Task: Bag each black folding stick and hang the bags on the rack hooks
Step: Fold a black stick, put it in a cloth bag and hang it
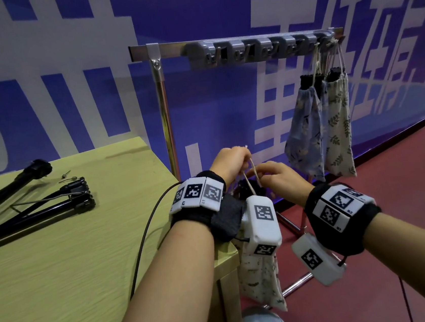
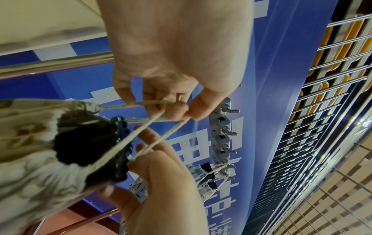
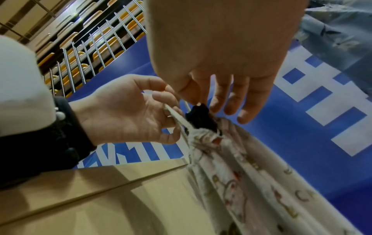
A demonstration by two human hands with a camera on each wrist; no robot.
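A white patterned drawstring bag (image 1: pixel 262 279) hangs off the table corner between my hands, with the black folding stick's (image 2: pixel 90 143) end poking out of its gathered mouth. My left hand (image 1: pixel 240 161) grips the beige drawstring (image 2: pixel 141 132) in curled fingers above the bag. My right hand (image 1: pixel 261 179) pinches the same cords close to the bag's mouth; its other fingers (image 3: pixel 231 101) stretch past the stick's tip (image 3: pixel 201 117). Two filled bags (image 1: pixel 305 129) (image 1: pixel 337 125) hang from the rightmost hooks of the grey hook strip (image 1: pixel 259 48). More folded black sticks (image 1: pixel 52 203) lie on the table.
The yellow-green table (image 1: pixel 59 271) is at my left, its corner under my left wrist. The chrome rack post (image 1: pixel 168 128) rises just behind it. Several free hooks (image 1: pixel 223 53) sit left of the hung bags. Red floor (image 1: pixel 405 165) lies to the right.
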